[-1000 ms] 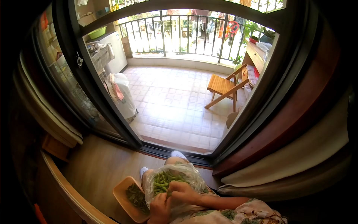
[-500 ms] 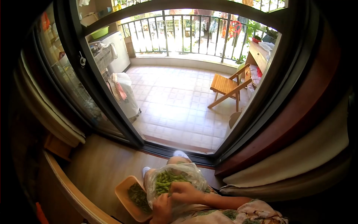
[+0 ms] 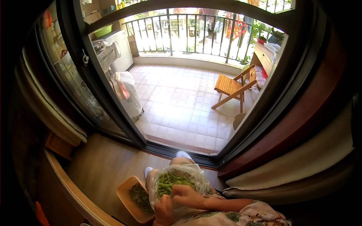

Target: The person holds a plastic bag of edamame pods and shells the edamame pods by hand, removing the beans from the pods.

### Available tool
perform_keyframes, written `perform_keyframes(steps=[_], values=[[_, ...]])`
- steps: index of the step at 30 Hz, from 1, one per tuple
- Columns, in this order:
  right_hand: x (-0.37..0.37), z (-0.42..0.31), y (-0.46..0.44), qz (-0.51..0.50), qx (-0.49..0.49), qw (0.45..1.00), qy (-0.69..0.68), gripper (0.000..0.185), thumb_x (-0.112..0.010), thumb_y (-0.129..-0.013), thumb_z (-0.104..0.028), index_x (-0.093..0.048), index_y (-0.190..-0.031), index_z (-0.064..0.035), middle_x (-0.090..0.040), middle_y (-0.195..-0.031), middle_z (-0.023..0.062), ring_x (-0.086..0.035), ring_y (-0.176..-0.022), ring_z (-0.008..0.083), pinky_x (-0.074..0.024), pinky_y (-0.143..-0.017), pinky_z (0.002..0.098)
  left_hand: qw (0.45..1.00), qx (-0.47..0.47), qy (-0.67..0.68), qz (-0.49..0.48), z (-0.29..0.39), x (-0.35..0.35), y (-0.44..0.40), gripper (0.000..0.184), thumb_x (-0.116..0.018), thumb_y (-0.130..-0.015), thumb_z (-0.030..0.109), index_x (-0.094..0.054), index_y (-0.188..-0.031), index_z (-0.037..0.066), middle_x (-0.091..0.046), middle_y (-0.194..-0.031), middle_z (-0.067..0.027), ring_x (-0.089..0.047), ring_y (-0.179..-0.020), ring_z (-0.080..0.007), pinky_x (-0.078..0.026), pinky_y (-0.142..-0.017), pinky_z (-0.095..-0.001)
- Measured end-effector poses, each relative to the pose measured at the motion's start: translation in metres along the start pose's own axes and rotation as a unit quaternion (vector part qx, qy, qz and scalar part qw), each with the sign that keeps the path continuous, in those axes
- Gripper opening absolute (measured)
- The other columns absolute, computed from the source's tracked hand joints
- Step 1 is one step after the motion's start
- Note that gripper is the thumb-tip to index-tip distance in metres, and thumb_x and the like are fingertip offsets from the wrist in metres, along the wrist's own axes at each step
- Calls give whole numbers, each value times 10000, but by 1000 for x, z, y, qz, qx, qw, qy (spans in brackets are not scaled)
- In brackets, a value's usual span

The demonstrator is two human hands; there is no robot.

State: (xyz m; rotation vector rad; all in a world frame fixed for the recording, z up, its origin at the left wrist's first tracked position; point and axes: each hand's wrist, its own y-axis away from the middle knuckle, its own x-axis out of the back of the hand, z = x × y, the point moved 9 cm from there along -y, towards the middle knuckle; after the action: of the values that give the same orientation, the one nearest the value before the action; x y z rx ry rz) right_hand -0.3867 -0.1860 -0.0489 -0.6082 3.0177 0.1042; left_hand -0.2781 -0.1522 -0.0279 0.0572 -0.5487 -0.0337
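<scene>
Probably pinching something small, too hidden to tell, with bare left hand [image 3: 164, 210] and bare right hand [image 3: 187, 196], close together over clear plastic bag [image 3: 204, 180] of green pods [image 3: 169, 181] on lap, beside orange rectangular tub [image 3: 125, 195].

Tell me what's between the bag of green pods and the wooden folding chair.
In the head view, the dark door track and tiled floor lie between the bag and the chair.
</scene>
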Motion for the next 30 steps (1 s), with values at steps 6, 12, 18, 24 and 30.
perform_keyframes(steps=[6, 12, 18, 24, 30], values=[[2, 8, -2, -16, -35, 999, -3, 107, -576, -788, -85, -600, -867, -17, -579, -785, 48, -543, -752, 118, -460, -668, 263, 977, -180, -63, 99, -11, 2, 5, 158, -537, -915, 121, -582, -946, -27, -595, -769, -210, -582, -725, -381, -450, -629, -407], [10, 8, -8, 0, -23, 999, -28, 75, -540, -777, 11, -588, -830, -13, -554, -752, 4, -508, -728, 72, -414, -617, 215, 981, 45, 188, -28, -29, -10, -10, 277, -414, -1015, 226, -518, -826, 52, -430, -664, 16, -378, -604, -74, -322, -511, -261], [9, 12, -10, 16, -71, 996, -52, 65, -552, -736, 6, -554, -799, 20, -532, -730, 24, -489, -685, 85, -415, -594, 239, 963, 71, 253, -64, -23, -9, -11, 322, -380, -1028, 249, -506, -832, 26, -428, -634, 22, -350, -573, -56, -289, -502, -230], [7, 15, -12, 4, -120, 983, -138, 53, -527, -756, 13, -547, -804, 21, -545, -785, 13, -561, -732, 83, -463, -647, 229, 932, 172, 312, -75, -34, -15, -10, 271, -441, -980, 184, -445, -768, 15, -402, -691, -6, -370, -649, -71, -364, -540, -270], [6, 19, -12, -16, -134, 980, -146, 64, -518, -757, 14, -544, -815, 15, -548, -794, 11, -574, -753, 85, -472, -673, 227, 911, 214, 343, -75, -42, -22, -9, 288, -431, -986, 216, -447, -762, 34, -418, -699, 18, -395, -644, -51, -367, -539, -254]])
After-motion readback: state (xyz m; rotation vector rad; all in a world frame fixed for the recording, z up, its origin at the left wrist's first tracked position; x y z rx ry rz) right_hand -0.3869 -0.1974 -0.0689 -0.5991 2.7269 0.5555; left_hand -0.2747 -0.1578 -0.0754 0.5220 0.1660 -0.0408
